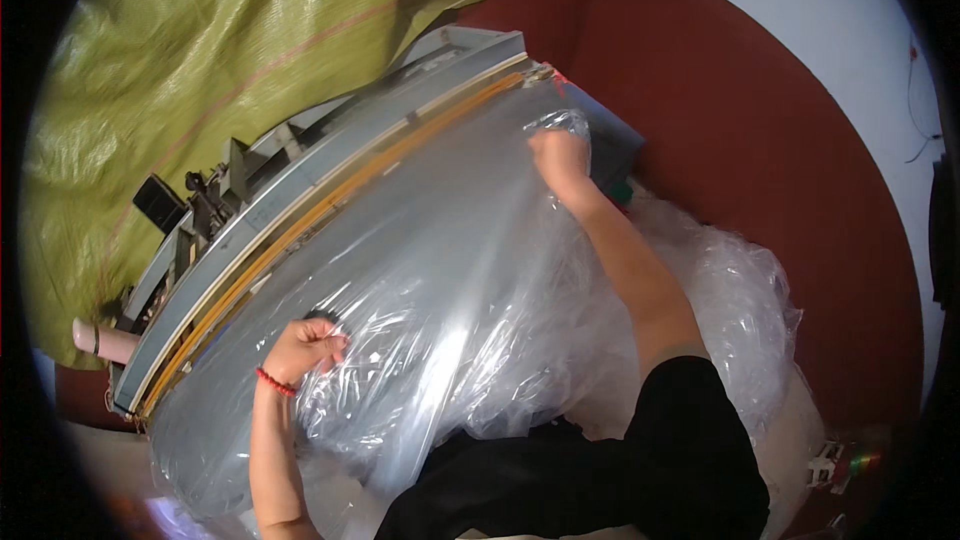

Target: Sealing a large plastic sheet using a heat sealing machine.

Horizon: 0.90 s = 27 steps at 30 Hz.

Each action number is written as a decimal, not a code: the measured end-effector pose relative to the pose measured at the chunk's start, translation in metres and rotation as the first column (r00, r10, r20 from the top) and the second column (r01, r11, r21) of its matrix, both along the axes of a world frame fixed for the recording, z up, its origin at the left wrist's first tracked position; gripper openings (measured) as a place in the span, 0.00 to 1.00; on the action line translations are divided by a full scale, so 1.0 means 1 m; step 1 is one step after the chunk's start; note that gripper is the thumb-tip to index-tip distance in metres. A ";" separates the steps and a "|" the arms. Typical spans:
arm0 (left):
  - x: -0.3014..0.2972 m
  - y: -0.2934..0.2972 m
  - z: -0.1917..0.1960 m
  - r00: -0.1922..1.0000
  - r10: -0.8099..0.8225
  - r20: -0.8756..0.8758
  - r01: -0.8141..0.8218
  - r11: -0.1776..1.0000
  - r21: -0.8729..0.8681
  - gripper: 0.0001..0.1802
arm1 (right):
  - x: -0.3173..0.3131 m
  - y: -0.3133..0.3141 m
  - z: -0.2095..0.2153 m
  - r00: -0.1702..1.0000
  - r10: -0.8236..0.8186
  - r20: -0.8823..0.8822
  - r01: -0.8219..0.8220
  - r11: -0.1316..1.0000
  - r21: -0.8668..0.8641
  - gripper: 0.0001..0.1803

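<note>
A wide sheet of clear plastic film (440,340) stretches across the machine's flat grey top and bunches up toward my body. My left hand (303,348), with a red bead bracelet (275,382) at the wrist, pinches the film at the lower left. Farther off to the right, my right hand (562,158) grips the film's gathered edge in a closed fist, near the far right end of the machine (350,170). Between both hands the film is drawn into shiny folds.
Orange strips (330,205) run along the machine's long metal rail. Behind it hangs a yellow-green woven sheet (250,30). A pink cylinder (108,342) sits at the left end. More crumpled clear film (735,310) is heaped at the right, by a dark red wall panel (700,100).
</note>
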<state>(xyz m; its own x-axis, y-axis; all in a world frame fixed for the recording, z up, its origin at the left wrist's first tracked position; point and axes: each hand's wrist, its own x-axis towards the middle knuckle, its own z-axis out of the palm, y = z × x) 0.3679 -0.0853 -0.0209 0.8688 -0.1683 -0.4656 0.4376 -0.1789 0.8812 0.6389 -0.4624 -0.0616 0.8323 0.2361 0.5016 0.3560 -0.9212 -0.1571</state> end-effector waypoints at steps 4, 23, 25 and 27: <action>0.004 -0.007 -0.002 0.999 0.040 0.000 -0.040 0.999 0.008 0.04 | 0.024 -0.042 -0.003 0.971 -0.188 0.148 0.183 0.982 0.050 0.08; -0.194 0.073 0.034 0.962 0.070 -0.265 -0.092 0.993 -0.070 0.11 | 0.045 -0.034 -0.010 0.958 -0.280 -0.068 0.273 0.957 -0.096 0.15; -0.228 0.112 0.053 0.929 0.187 -0.319 -0.102 0.959 0.265 0.10 | 0.034 -0.049 0.005 0.973 -0.220 -0.071 0.227 0.968 0.103 0.13; -0.260 0.157 0.082 0.895 0.371 -0.248 -0.206 0.836 0.508 0.06 | 0.053 -0.071 -0.004 0.942 -0.320 -0.098 0.330 0.939 0.099 0.12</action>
